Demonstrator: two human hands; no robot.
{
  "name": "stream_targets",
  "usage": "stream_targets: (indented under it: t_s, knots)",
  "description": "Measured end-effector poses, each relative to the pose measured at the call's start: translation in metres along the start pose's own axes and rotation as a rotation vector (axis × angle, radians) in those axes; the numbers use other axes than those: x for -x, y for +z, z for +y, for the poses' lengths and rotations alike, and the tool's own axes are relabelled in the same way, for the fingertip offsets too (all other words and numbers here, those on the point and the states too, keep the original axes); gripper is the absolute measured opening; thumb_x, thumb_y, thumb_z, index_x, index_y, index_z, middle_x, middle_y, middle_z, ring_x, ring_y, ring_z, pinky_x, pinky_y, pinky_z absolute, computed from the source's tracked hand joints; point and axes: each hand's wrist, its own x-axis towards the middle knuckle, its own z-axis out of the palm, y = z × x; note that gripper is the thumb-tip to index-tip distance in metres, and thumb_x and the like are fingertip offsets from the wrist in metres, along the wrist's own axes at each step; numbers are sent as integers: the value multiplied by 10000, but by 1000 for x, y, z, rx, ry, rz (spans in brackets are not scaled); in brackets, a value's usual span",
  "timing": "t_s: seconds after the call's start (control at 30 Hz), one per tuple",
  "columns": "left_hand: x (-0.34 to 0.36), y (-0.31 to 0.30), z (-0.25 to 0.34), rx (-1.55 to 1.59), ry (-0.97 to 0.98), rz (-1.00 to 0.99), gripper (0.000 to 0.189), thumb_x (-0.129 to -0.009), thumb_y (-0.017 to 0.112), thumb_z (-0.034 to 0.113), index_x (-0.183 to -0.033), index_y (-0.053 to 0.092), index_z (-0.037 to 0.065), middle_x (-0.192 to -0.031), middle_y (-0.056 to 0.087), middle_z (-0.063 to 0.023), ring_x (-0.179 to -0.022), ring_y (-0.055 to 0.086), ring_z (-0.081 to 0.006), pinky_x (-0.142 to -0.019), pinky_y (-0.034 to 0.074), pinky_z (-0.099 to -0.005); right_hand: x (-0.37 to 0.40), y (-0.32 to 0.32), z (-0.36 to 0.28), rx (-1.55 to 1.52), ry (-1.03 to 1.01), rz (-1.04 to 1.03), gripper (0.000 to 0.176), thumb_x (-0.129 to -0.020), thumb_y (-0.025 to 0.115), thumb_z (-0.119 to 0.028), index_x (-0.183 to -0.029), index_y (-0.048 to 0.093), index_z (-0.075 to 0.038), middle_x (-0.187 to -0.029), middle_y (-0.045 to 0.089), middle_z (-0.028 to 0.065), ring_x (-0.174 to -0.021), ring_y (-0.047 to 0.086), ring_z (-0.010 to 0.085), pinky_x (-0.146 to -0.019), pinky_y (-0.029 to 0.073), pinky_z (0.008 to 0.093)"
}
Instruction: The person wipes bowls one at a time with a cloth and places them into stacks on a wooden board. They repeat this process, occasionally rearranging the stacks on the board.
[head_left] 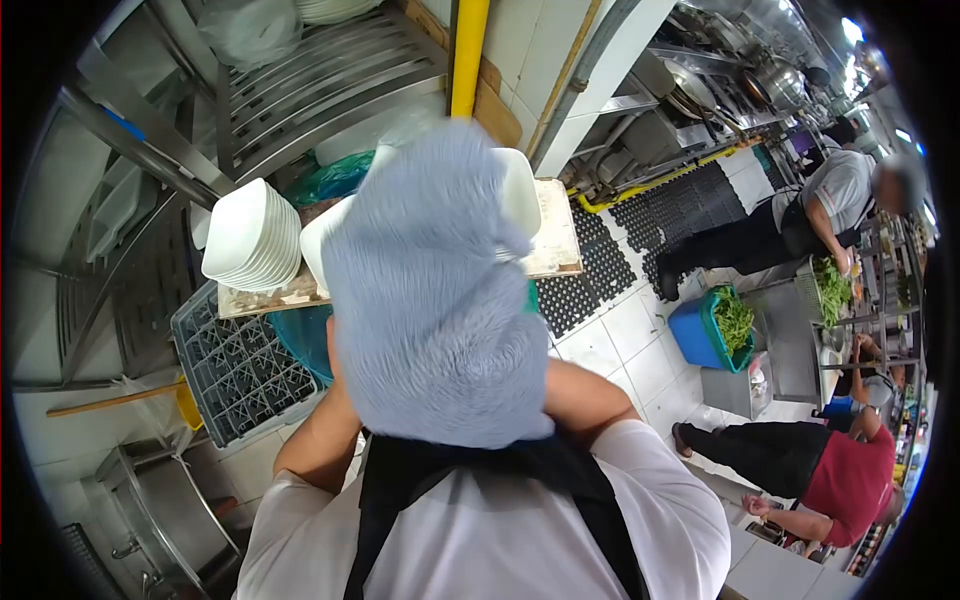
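Note:
A grey-blue cloth (430,290), smeared by motion, is raised in front of my chest and fills the middle of the head view. My left forearm (322,435) and my right forearm (592,405) run up behind it. Both hands are hidden by the cloth, so their grip does not show. Beyond it, a white dish (521,195) shows past the cloth's right edge and another white dish (318,245) past its left edge. These rest on a worn board (558,235). A stack of white square dishes (250,240) stands at the board's left end.
A grey dish rack (240,370) and a teal tub (300,335) sit below the board. A slatted metal shelf (330,95) is behind. At right, a blue bin (700,335) holds greens. One person (830,200) stands near it, another in red (850,480) lower right.

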Motion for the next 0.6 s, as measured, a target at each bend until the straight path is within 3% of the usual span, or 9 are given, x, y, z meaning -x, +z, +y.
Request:
stream_targets:
  t_s: [0.07, 0.1, 0.17, 0.23, 0.3, 0.43, 0.5, 0.57, 0.6]
  knots:
    - [8, -1, -8, -411, 397, -93, 268, -890, 691, 160, -1058, 665, -47, -948, 706, -116, -799, 656, -172, -731, 512, -322, -18, 13, 14, -22, -21, 29, 642, -537, 808, -122, -1148, 646, -10, -991, 634, 125, -820, 617, 291, -738, 486, 378]
    - [10, -4, 1, -411, 396, -93, 268, -890, 691, 160, -1058, 665, -47, -948, 706, -116, -799, 656, -172, -731, 512, -322, -27, 16, 23, -21, -19, 41, 644, -538, 806, -124, -1151, 644, -9, -998, 631, 127, -829, 615, 291, -743, 485, 381]
    - [-11, -1, 61, -80, 14, -241, 204, -888, 698, 140, -974, 684, -44, -877, 697, -120, -782, 643, -156, -729, 496, -293, -39, 18, 38, -22, 7, 50, 649, -541, 804, -129, -1157, 639, -8, -1012, 625, 131, -847, 611, 293, -753, 482, 386]
    - [-11, 16, 66, 211, -20, 38, 235, -940, 659, 176, -967, 679, -56, -859, 691, -56, -758, 613, -131, -707, 481, -292, -34, 16, 40, -35, 28, 56, 654, -545, 801, -133, -1164, 634, -7, -1025, 620, 135, -865, 607, 294, -763, 480, 391]
    - [-22, 27, 63, 631, -17, 129, 329, -948, 650, 193, -1121, 633, -87, -1050, 691, -110, -964, 625, -167, -863, 471, -305, -12, 9, 27, -50, 49, 67, 658, -548, 799, -138, -1170, 629, -6, -1038, 614, 139, -882, 603, 296, -773, 477, 396]
    - [-14, 27, 35, 554, -46, 215, 334, -960, 644, 199, -1147, 625, -76, -1073, 688, -118, -994, 624, -167, -866, 466, -287, 8, 13, 4, -67, 73, 73, 668, -554, 794, -147, -1183, 620, -4, -1065, 602, 147, -918, 595, 299, -792, 472, 406]
    - [4, 14, 23, 372, -107, -53, 343, -962, 642, 210, -1148, 630, -77, -1104, 683, -131, -1044, 623, -184, -891, 465, -299, 8, 9, 13, -91, 69, 75, 673, -557, 791, -151, -1190, 615, -3, -1079, 596, 151, -936, 592, 301, -802, 470, 410]
    - [-1, 17, 43, 267, -106, -131, 390, -953, 655, 245, -1164, 629, -82, -1128, 680, -147, -1071, 621, -197, -906, 462, -310, 6, -1, 28, -115, 56, 75, 678, -561, 788, -156, -1196, 610, -2, -1092, 590, 155, -953, 588, 302, -812, 467, 415]
    - [-6, 24, 61, 313, -82, -117, 337, -941, 671, 219, -1102, 661, -77, -1054, 697, -113, -985, 624, -168, -852, 463, -296, 6, -5, 36, -137, 50, 69, 680, -562, 787, -158, -1199, 608, -1, -1099, 587, 157, -962, 586, 303, -817, 466, 418]
